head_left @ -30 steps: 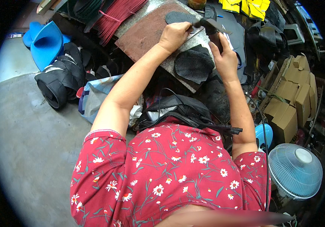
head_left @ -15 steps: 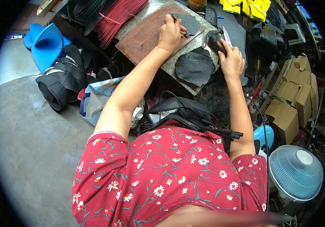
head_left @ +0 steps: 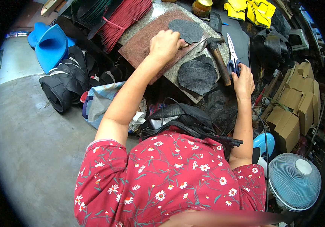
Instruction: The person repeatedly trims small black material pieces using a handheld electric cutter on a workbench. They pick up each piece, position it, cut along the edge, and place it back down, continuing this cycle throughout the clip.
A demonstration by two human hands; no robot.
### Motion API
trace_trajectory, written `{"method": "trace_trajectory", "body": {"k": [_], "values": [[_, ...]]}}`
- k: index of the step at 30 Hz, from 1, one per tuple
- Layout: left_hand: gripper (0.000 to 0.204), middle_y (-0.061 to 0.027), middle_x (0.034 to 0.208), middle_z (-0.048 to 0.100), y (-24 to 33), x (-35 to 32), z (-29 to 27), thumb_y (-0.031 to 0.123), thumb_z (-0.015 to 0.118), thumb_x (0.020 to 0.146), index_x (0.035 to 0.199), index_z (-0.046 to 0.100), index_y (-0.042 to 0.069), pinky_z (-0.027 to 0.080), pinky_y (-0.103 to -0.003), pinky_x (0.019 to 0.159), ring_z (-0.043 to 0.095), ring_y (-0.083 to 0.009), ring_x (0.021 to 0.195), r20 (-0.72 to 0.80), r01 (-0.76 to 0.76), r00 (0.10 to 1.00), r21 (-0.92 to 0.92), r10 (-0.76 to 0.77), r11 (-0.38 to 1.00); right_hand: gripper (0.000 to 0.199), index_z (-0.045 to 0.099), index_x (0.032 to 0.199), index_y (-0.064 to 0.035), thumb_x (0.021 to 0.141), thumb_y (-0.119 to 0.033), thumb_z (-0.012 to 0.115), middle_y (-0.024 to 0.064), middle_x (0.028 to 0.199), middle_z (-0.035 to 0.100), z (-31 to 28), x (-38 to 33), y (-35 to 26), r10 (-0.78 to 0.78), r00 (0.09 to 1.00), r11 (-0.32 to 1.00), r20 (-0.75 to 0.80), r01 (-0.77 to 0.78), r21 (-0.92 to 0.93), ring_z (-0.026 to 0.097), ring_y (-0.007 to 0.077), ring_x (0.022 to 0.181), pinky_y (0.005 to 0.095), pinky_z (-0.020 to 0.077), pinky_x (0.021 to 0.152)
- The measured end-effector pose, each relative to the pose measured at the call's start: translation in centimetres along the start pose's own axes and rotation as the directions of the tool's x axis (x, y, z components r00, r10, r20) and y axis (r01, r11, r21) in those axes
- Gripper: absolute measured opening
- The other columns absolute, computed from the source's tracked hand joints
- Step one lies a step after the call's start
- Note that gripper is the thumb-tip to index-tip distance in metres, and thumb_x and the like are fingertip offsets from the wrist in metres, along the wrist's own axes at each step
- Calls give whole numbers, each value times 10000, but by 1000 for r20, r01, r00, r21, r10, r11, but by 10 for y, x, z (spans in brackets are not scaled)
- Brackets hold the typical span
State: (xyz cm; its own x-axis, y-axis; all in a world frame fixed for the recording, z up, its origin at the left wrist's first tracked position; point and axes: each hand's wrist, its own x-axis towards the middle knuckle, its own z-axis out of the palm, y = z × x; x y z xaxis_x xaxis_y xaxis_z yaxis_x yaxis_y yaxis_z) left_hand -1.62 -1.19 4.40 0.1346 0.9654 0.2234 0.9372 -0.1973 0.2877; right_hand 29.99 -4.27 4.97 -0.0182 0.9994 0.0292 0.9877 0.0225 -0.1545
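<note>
Over the reddish-brown board my left hand is closed, its fingers curled beside a grey-black textured piece; whatever they grip is hidden. My right hand has its thumb and fingers on the dark blue handles of a pair of scissors, whose blades point away from me. Just left of the scissors lies a hammer with a wooden handle, its dark head on the stone slab. Another rounded black textured piece rests on the near corner of the slab.
A bundle of red strips lies at the far left of the slab. Behind the slab stand a jar and yellow pieces. Cardboard boxes and a fan are on the right; black rolled pieces sit on the left.
My right hand has left the hammer, which now lies on the slab, and has moved nearer me onto the scissors' handles. My left hand has shifted nearer me, off the grey-black piece.
</note>
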Motion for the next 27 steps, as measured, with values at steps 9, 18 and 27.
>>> {"method": "trace_trajectory", "body": {"k": [9,18,27], "values": [[682,-152,1095,621,-6,53,10,516,825,636,1029,642,-11,498,-413,899,566,-333,1088,-7,330,944,101,-331,939,422,628,1123,-138,746,-261,770,89,1082,656,-6,-1,-3,143,989,987,43,-140,-78,641,302,989,426,508,826],[337,-206,1014,660,-16,61,17,354,790,705,899,647,119,505,-455,786,638,-375,917,59,281,960,-115,-275,953,308,660,1092,-144,796,-228,670,88,945,664,-7,1,30,243,968,970,-63,-243,15,638,307,916,416,495,812],[747,-233,1120,637,-24,58,29,241,868,610,1207,534,-58,503,-366,907,651,-304,998,95,373,918,-538,-385,756,268,609,1131,-65,915,-221,639,-40,814,632,-18,-15,7,103,890,173,444,-456,873,516,7,637,157,354,550]]}}
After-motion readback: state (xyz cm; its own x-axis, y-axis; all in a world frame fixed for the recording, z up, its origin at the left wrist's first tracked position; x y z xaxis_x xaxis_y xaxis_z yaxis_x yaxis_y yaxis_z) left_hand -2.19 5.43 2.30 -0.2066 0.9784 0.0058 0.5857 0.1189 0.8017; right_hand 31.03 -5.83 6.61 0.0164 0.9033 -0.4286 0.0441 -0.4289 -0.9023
